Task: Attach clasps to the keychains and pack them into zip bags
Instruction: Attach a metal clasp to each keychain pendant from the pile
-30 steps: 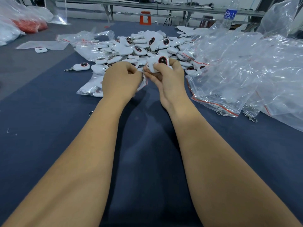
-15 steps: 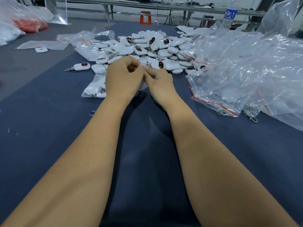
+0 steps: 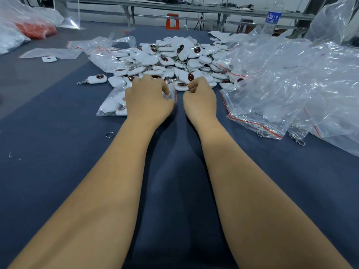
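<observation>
Beside the pile, right hand (image 3: pixel 200 98) pinching a white keychain (image 3: pixel 181 86), long axis crosswise; left hand (image 3: pixel 147 100) curled on a zip bag (image 3: pixel 114 105).

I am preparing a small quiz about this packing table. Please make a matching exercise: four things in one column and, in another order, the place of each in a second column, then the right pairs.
Things:
1. water bottle
2. loose split ring
3. single keychain with clasp
4. orange stool

Places:
A. on the blue cloth, left of the left forearm
B. lying apart at the left edge of the keychain pile
C. far right, behind the heap of clear bags
D. on the floor beyond the far end of the table, near the middle

Pairs: 1-C, 2-A, 3-B, 4-D
</observation>
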{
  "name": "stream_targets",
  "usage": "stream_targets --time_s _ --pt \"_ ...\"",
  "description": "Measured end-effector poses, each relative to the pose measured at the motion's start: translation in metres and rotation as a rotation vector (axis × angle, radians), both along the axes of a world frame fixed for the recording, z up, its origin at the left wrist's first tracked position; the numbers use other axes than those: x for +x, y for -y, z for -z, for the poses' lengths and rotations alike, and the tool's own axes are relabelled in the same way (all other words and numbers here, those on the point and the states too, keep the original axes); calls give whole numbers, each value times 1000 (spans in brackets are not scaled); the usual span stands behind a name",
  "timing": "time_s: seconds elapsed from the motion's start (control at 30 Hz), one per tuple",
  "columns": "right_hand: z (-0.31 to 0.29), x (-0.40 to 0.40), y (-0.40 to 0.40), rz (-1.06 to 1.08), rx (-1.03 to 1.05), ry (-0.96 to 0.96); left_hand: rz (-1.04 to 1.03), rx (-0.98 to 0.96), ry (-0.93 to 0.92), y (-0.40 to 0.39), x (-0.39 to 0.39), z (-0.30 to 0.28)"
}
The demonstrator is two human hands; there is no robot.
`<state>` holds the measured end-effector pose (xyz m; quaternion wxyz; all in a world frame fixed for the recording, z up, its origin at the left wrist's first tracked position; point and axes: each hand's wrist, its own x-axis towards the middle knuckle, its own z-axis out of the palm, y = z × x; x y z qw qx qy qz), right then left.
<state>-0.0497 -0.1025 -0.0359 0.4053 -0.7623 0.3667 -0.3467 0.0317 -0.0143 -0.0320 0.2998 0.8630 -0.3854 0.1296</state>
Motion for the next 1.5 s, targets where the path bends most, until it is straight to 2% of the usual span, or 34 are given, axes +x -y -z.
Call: stream_targets --time_s 0.17,0.33,0.4,0.47,0.53,0.6,0.73,0.83,0.93,1.0,1.1,1.2,1.33,1.5 --pt "3 8 5 -67 -143 -291 -189 64 43 -6 9 -1" --pt "5 14 5 -114 -272 -524 -346 22 -32 -15 19 -3" --pt "5 16 6 -135 -295 -586 -320 -115 -42 -14 15 -4" --pt "5 16 6 -153 -310 -623 -141 -424 -95 -11 4 -7" --pt "6 17 5 -164 -337 -669 117 -790 -295 -6 -10 -12" --pt "8 17 4 -158 -385 -692 271 -992 -582 0 -20 -18" --pt "8 16 1 -51 -385 -464 346 -1009 -1178 11 -22 -16" --pt "6 14 2 -42 -312 -465 277 -985 -1352 12 -14 -11" --pt "8 15 1 -107 -325 -657 212 -993 -1348 12 -8 -10" --pt "9 17 1 -104 -372 -674 191 -1006 -1345 11 -6 -8" --pt "5 15 3 -4 -307 -455 179 -984 -1333 10 -5 -7" --pt "4 12 5 39 -245 -389 182 -930 -1325 12 -4 -7" --pt "6 11 4 -8 -173 -234 190 -864 -1257 16 -3 -5" --pt "4 5 1 -86 37 85 256 -765 -1080 17 1 1"
